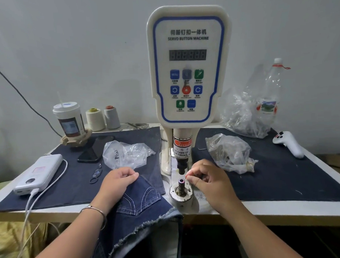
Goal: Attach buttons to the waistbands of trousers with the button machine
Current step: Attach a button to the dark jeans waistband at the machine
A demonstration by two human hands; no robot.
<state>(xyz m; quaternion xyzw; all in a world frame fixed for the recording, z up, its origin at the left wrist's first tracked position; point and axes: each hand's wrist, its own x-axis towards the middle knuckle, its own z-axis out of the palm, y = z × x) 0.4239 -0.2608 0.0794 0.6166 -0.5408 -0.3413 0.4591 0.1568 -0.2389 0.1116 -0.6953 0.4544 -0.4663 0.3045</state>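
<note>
trousers [141, 203] under left hand [117, 179]; right hand [207, 175] beside die [181, 183].

The button machine [189, 70] carries on its white front panel a line of Chinese characters, 伺服钉扣一体机, and under it the English words "SERVO BUTTON MACHINE"; its dark display [187, 55] below shows unlit segment digits that give no number. Lower down, a red label [183, 143] on the machine's column reads "WARNING", and the white sticker [181, 152] under it shows "KE CARE OF" and "UR FINGER", its left edge hidden. The small captions under the coloured panel buttons [187, 89] are too small to read, and a ruler strip [201, 197] on the counter [245, 206] shows "18".
</note>
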